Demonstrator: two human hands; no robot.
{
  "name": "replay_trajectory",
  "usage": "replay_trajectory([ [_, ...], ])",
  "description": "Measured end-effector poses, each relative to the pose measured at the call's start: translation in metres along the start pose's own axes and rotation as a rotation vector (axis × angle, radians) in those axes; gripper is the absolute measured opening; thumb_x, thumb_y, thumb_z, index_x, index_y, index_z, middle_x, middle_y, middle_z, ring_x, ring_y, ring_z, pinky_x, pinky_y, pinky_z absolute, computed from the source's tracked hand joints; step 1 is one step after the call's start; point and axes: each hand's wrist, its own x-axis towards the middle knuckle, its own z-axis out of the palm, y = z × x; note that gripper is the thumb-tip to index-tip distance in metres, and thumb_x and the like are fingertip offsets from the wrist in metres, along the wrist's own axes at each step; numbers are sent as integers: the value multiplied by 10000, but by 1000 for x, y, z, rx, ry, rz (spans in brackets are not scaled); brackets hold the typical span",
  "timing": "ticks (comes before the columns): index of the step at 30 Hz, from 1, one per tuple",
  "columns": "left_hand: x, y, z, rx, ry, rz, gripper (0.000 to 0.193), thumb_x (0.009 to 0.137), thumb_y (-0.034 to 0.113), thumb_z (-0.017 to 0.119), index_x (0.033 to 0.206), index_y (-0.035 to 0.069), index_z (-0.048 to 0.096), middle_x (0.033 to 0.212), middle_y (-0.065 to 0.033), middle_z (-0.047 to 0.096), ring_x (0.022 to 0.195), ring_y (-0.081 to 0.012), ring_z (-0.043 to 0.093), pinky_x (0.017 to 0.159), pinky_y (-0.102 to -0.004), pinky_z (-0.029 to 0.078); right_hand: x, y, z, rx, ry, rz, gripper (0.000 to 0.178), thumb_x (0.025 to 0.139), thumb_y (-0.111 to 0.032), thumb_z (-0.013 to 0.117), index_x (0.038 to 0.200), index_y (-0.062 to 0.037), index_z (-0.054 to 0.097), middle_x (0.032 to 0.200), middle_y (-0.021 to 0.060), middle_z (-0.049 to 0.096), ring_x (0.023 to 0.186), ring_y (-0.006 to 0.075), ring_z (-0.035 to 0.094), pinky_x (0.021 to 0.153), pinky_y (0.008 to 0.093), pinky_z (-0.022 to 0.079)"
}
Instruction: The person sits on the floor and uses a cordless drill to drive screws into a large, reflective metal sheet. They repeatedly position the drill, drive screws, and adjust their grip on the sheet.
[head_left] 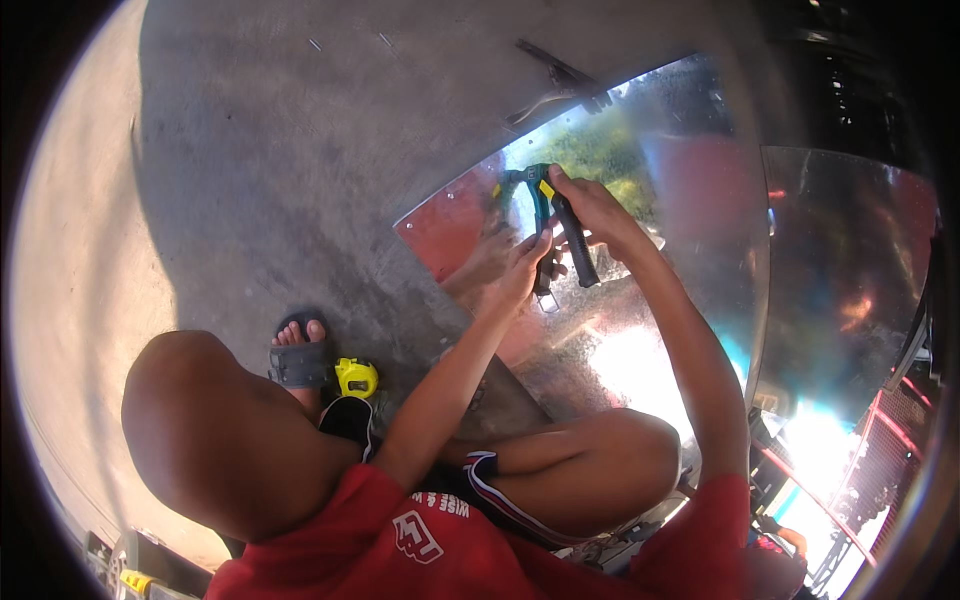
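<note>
A hand riveter (541, 205), teal with black grips and yellow accents, is held above a shiny metal sheet (690, 190). My left hand (528, 268) is closed round the lower part of its teal-and-black handle. My right hand (598, 212) grips the tool near its head, beside the other black handle, which angles away from the first. A wire loop hangs at the bottom end of the left handle. The riveter's nose points left over the sheet, near the sheet's left corner. Parts of both hands' fingers are hidden behind the handles.
Locking pliers (565, 75) sit at the sheet's far edge. A yellow tape measure (356, 377) lies on the concrete floor (250, 180) beside my sandalled foot (300, 350). Another metal sheet (850, 270) is at the right, near red metal mesh (885, 430).
</note>
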Motion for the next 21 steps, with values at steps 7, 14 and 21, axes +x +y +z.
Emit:
replay_trajectory([
  [7, -16, -7, 8, -241, 11, -200, 620, 941, 698, 467, 919, 90, 586, 689, -13, 559, 609, -140, 583, 576, -311, 523, -17, 33, 21, 82, 57, -71, 232, 998, -280, 608, 931, -62, 567, 647, -6, 526, 442, 82, 456, 396, 258, 354],
  [14, -23, -22, -3, -179, 161, -97, 706, 917, 785, 377, 820, 108, 553, 564, 31, 432, 459, -103, 423, 441, -270, 322, 2, 58, 51, -89, 289, -233, 285, 921, -293, 668, 963, -18, 607, 777, 73, 630, 647, 178, 603, 593, 349, 480],
  [21, -25, -22, -9, 351, 64, 50, 692, 992, 708, 295, 857, 93, 583, 550, 48, 408, 436, -86, 361, 436, -251, 273, 7, 50, 16, -18, 146, -42, 324, 919, -342, 659, 955, -28, 587, 762, 71, 597, 439, 97, 454, 372, 297, 337],
])
